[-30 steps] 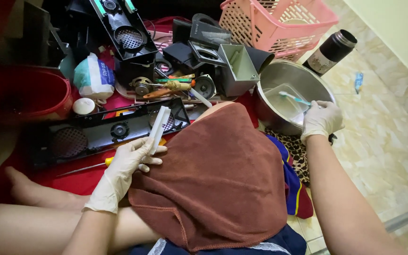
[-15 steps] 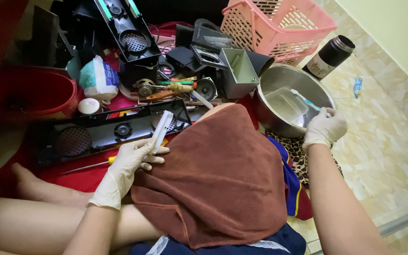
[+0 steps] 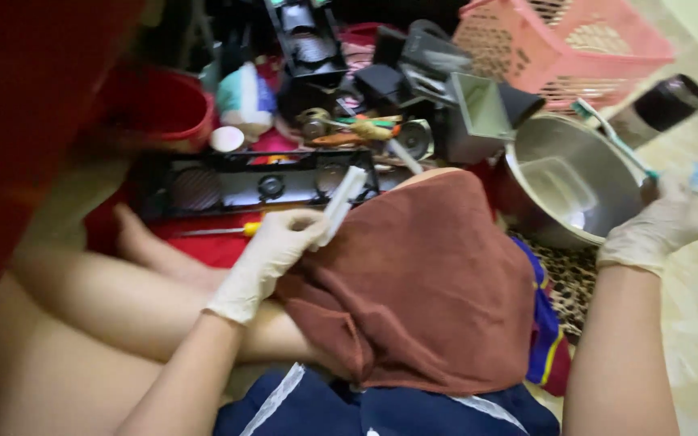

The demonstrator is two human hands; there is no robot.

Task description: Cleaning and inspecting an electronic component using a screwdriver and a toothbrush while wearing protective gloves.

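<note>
Head view, the only one I have. Gloves cover both hands. My left hand (image 3: 272,250) is closed on a flat white strip (image 3: 341,198), pinched low so that the free end stands up and away from the palm, tilted toward the black tray; that grip leaves most of its length exposed. The strip sits just above the left edge of the brown towel (image 3: 422,282), which is draped over my lap and knee, apparently as a soft working surface that keeps grime off the legs.

My right hand (image 3: 656,230) is closed round the handle of a toothbrush (image 3: 611,137) with a teal and white shaft. The bristle end is raised over the far rim of the steel bowl (image 3: 575,190), so any drips would fall into the bowl rather than onto the floor. A clear rectangular piece lies inside the bowl; I cannot tell whether liquid surrounds it.

Beyond the towel, a long black tray (image 3: 236,182) of parts lies on a red cloth, with a yellow-handled screwdriver (image 3: 220,232) just beside it, within easy reach. A pink basket (image 3: 559,48) and a dark flask (image 3: 664,103) stand behind the bowl. A red tub (image 3: 171,113) sits at far left.
</note>
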